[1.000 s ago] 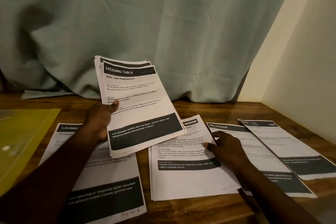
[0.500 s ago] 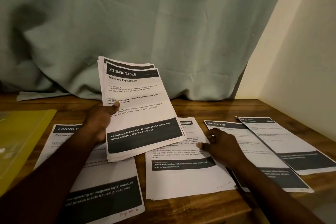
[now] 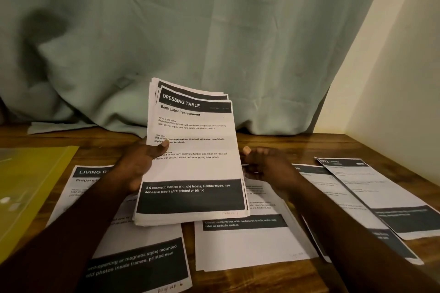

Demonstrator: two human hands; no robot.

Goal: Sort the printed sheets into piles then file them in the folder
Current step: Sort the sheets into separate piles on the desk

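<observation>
My right hand (image 3: 266, 169) has left the middle white paper pile (image 3: 250, 245) for the edge of the thick white printed-sheet stack (image 3: 192, 169), grip unclear, which my left hand (image 3: 135, 166) clamps thumb-on-top above the brown wooden table (image 3: 273, 143) for dealing out.

Stack (image 3: 190, 169) hides middle pile (image 3: 250, 245) heading; folder (image 3: 28, 185) cut off left.

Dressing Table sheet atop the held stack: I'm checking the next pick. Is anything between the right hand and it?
Nothing visible does. The right hand is at the right edge of the Dressing Table sheet, nothing between them. The left hand holds the stack, thumb on the sheet's left side.
</observation>
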